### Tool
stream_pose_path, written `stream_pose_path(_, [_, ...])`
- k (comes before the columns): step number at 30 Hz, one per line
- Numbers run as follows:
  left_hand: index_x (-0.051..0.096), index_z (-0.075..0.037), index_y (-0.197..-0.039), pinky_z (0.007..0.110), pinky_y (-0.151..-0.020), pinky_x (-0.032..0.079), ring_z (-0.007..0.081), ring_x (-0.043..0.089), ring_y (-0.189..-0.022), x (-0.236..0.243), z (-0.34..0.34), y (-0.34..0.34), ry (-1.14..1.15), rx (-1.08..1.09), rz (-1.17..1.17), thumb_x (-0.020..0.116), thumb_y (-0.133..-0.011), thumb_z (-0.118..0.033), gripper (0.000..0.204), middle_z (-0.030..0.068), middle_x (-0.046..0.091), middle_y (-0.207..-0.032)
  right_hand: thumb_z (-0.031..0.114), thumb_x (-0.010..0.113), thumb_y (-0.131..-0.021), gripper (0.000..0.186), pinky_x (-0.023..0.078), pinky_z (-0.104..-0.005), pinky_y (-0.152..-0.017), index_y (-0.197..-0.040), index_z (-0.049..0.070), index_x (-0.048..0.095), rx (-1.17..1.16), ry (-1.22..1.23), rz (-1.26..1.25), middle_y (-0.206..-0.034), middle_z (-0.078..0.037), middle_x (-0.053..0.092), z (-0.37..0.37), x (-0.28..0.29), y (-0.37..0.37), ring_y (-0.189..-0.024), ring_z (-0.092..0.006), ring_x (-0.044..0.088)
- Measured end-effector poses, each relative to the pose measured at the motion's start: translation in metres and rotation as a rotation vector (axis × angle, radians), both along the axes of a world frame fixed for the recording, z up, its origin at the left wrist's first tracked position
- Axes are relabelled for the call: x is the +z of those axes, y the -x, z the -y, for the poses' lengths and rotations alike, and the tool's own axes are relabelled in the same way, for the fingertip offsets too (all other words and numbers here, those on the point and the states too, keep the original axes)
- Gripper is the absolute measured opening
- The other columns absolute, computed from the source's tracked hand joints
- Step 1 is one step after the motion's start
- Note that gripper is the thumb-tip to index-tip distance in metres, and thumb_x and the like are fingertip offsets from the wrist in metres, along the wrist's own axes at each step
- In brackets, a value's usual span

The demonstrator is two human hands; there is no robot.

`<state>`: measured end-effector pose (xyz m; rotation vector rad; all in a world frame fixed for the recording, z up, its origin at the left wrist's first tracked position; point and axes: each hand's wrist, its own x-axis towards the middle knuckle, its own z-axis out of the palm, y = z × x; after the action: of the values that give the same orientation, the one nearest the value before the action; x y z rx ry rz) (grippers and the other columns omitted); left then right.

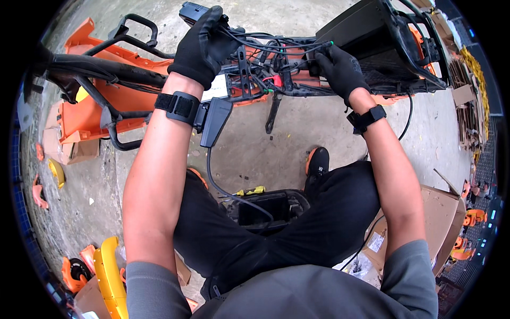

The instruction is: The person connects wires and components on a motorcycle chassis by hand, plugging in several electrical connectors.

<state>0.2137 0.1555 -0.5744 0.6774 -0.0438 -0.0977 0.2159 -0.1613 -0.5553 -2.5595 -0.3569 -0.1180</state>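
My left hand (204, 50), in a black glove, is closed on a black box (192, 13) with a bundle of black cables (260, 36) running from it to the right. My right hand (341, 69), also gloved, is closed around a cable end; a bit of green shows at its fingertips, and the rest is hidden by the fingers. Both hands are above a black tubular vehicle frame (125, 69) with orange panels (95, 117). Between them lie tangled wires and a red connector (273, 81). A large black box-shaped part (353, 32) sits right of the right hand.
A black open tool case (265, 210) stands between my legs, with a yellow-handled screwdriver (251, 190) on its edge. Cardboard boxes (438, 218) stand at the right, flattened cardboard (467, 106) beyond. Yellow panels (109, 276) and orange parts lie at the lower left.
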Motion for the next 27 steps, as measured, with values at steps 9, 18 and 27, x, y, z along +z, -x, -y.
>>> stream_pose_path(9, [0.063,-0.005,-0.107,0.046,-0.088,0.058,0.0397,0.063,-0.110,-0.002,-0.006,-0.001,-0.032,-0.004,-0.003,0.059,-0.097,-0.021,0.019,0.0118,0.065,-0.097,0.026,0.061,-0.092,0.023,0.049,-0.0418,-0.072,-0.095,0.004,0.065,-0.011,-0.005,-0.020,-0.081,-0.016,0.067,0.000,-0.003,-0.002,-0.079,-0.0328,0.065])
stream_pose_path(18, [0.061,-0.004,-0.107,0.043,-0.085,0.059,0.0371,0.065,-0.107,0.008,-0.001,0.006,-0.088,0.042,-0.074,0.061,-0.095,-0.023,0.022,0.0107,0.064,-0.097,0.026,0.061,-0.091,0.023,0.049,-0.0446,-0.077,-0.099,0.005,0.065,0.002,-0.038,-0.025,-0.094,-0.019,0.067,0.002,-0.008,-0.004,-0.090,-0.0386,0.063])
stream_pose_path(27, [0.061,-0.008,-0.109,0.040,-0.079,0.059,0.0300,0.068,-0.100,0.008,0.002,0.006,-0.089,0.075,-0.106,0.062,-0.095,-0.028,0.024,0.0057,0.064,-0.096,0.026,0.062,-0.090,0.022,0.049,-0.0434,-0.075,-0.095,0.005,0.064,-0.014,-0.068,-0.041,-0.090,-0.017,0.067,-0.001,-0.003,-0.002,-0.086,-0.0370,0.063])
